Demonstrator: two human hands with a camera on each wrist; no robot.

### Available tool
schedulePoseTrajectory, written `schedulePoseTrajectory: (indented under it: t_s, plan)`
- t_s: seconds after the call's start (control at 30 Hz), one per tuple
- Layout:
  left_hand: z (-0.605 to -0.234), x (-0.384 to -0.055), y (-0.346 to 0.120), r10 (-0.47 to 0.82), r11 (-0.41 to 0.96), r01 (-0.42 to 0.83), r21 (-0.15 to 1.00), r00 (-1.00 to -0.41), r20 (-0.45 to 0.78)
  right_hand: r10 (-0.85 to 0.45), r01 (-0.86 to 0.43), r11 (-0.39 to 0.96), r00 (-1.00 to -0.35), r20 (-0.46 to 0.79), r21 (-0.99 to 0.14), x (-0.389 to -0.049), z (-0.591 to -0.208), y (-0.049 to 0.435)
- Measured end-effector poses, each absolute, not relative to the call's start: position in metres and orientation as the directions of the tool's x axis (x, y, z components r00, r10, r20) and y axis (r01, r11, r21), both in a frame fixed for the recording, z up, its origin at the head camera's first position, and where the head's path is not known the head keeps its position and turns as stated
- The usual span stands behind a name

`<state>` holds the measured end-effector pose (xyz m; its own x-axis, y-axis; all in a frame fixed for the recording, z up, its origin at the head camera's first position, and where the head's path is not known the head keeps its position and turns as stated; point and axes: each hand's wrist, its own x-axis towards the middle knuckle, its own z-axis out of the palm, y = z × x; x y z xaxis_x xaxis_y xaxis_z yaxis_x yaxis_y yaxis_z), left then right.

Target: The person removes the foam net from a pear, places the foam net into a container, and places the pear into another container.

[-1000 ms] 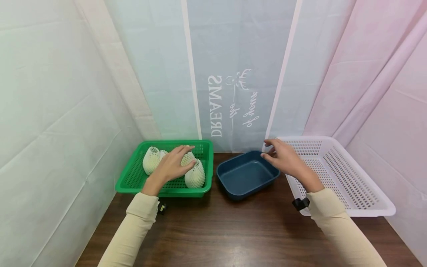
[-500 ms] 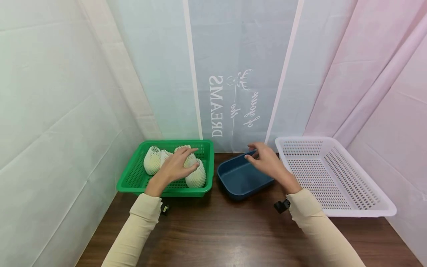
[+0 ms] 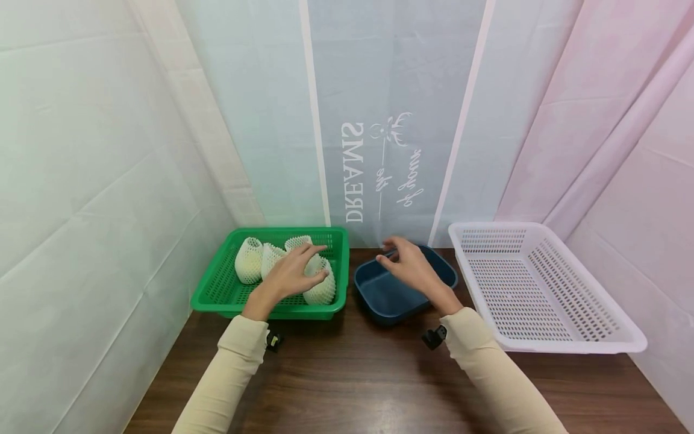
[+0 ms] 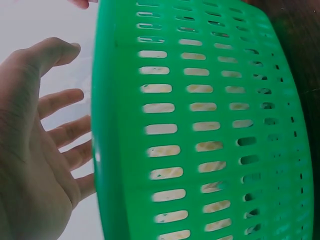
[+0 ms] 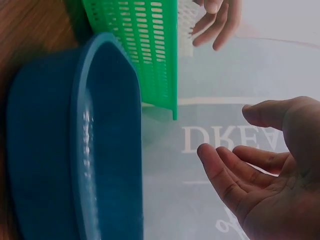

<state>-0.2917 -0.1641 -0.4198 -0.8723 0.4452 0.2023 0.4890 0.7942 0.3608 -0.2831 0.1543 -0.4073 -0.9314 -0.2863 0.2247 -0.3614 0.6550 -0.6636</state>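
1. Left of centre in the head view, your left hand (image 3: 290, 272) is hovering, released, over net-wrapped items (image 3: 249, 262).
2. Those are lying in the green basket (image 3: 314, 312).
3. Near centre, your right hand (image 3: 412, 266) is hovering, released, over the blue tray (image 3: 382, 295).

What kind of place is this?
Probably an improvised tabletop recording booth: a creased backdrop lettered DREAMS, a pale sheet along the left, and a wood-grain table bearing a green plastic basket.
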Motion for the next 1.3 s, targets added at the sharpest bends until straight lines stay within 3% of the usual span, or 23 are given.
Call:
schedulePoseTrajectory:
  t_s: [0.57, 1.3]
  plan:
    - [-0.429, -0.294, -0.159, 0.435, 0.805, 0.427, 0.413, -0.897, 0.079, -0.287, -0.306, 0.622, -0.946, 0.154, -0.721, -0.292, -0.438, 0.117]
    - [-0.447, -0.301, -0.153, 0.447, 0.807, 0.386, 0.446, -0.894, -0.035, -0.266, -0.227, 0.619, -0.961, 0.071, -0.752, -0.294, -0.444, 0.084]
